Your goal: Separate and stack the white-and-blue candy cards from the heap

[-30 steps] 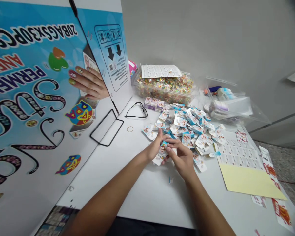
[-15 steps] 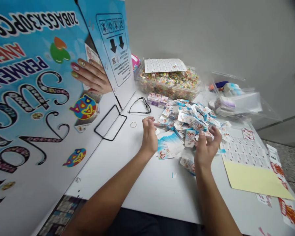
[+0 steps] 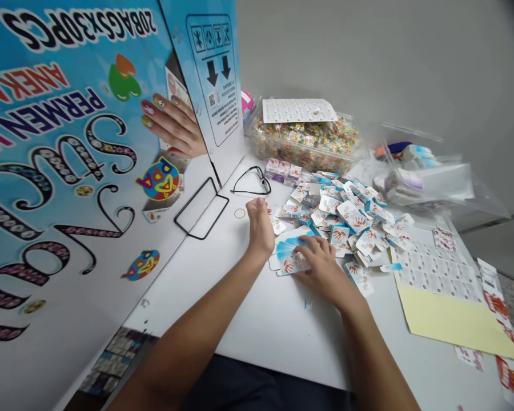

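Note:
My right hand reaches over the fanned stack of flat blue-and-white cartons, its fingers and thumb bent around the stack's right part. The printed hand picture shows on the top carton. At the stack's left side my left hand stands on edge, its fingers held out together. I see nothing in the left hand, though its palm side is partly hidden. Just beyond both hands spreads a loose heap of small blue-and-white boxes, lying at many angles.
A large printed carton stands along the left. Eyeglasses and a rubber band lie near my left hand. Behind the heap is a clear tub of colourful small pieces. Yellow paper and sticker sheets lie at right.
My right hand has moved left and down from the heap onto the fanned cartons. The packet that was under it now lies at the heap's front. My left hand stays beside the stack.

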The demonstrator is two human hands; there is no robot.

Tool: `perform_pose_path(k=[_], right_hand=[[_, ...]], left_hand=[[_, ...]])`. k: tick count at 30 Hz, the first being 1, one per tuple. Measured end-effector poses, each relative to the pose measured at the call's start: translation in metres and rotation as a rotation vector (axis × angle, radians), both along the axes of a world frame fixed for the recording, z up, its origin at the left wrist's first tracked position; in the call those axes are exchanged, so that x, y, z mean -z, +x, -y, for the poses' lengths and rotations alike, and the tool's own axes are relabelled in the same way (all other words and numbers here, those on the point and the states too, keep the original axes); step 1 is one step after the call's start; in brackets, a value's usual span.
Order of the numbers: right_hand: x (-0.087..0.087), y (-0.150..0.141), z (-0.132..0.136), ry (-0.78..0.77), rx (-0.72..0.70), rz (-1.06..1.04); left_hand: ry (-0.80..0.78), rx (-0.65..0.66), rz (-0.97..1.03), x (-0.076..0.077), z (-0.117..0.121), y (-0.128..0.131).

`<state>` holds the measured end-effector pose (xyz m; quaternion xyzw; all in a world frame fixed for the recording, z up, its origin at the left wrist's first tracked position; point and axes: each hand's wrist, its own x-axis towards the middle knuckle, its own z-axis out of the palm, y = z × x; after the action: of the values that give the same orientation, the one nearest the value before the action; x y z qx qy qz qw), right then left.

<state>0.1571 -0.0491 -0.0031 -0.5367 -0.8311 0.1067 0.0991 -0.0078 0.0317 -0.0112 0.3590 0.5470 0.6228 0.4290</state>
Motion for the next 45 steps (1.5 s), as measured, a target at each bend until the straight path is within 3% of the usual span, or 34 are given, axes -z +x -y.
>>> perform_pose_path(k=[4,11,15,17,19,22,24,26,30,32,34,36,38,42,45], right_hand=[[-0.007,0.004,-0.001,-0.083,0.011,-0.048],[0.000,0.000,-0.001,-0.020,0.019,-0.005],[-0.007,0.007,-0.003,0.007,0.026,-0.143],[-0.011,0.011,-0.005,0.117,0.112,-0.293],[-0.013,0.012,-0.005,0.257,0.293,-0.464],[-0.010,0.004,-0.004,0.375,0.510,-0.614],[-0.004,-0.006,-0.002,0.380,0.509,-0.583],[0.003,-0.015,0.000,0.373,0.401,-0.492],[0.008,-0.021,0.004,0.464,0.153,-0.429],[0.004,-0.021,0.007,0.517,0.194,-0.532],[-0.002,-0.020,0.011,0.546,0.315,-0.666],[-0.008,-0.019,0.012,0.514,0.413,-0.753],[-0.010,-0.017,0.010,0.381,0.441,-0.801],[-0.008,-0.007,-0.001,0.044,0.440,-0.911],[-0.006,0.001,-0.006,-0.051,0.401,-0.905]], left_hand=[[-0.053,0.014,0.030,0.001,-0.003,-0.003],[-0.089,0.020,0.080,-0.002,-0.004,-0.005],[-0.085,-0.016,0.127,-0.003,-0.008,-0.009],[-0.073,-0.001,0.163,-0.005,-0.010,-0.011],[-0.039,0.105,0.208,-0.009,-0.008,-0.012],[0.055,0.465,0.239,-0.017,0.002,-0.008],[0.085,0.750,0.304,-0.021,0.013,-0.001],[0.013,0.934,0.403,-0.022,0.024,0.007],[-0.246,0.865,0.326,-0.018,0.035,0.011],[-0.262,0.857,0.280,-0.018,0.033,0.006],[-0.183,0.968,0.250,-0.021,0.031,0.000],[-0.104,1.118,0.208,-0.026,0.030,-0.004],[-0.107,1.220,0.142,-0.032,0.031,-0.005],[-0.117,1.252,-0.086,-0.035,0.034,-0.001],[-0.082,1.215,-0.268,-0.030,0.034,-0.001]])
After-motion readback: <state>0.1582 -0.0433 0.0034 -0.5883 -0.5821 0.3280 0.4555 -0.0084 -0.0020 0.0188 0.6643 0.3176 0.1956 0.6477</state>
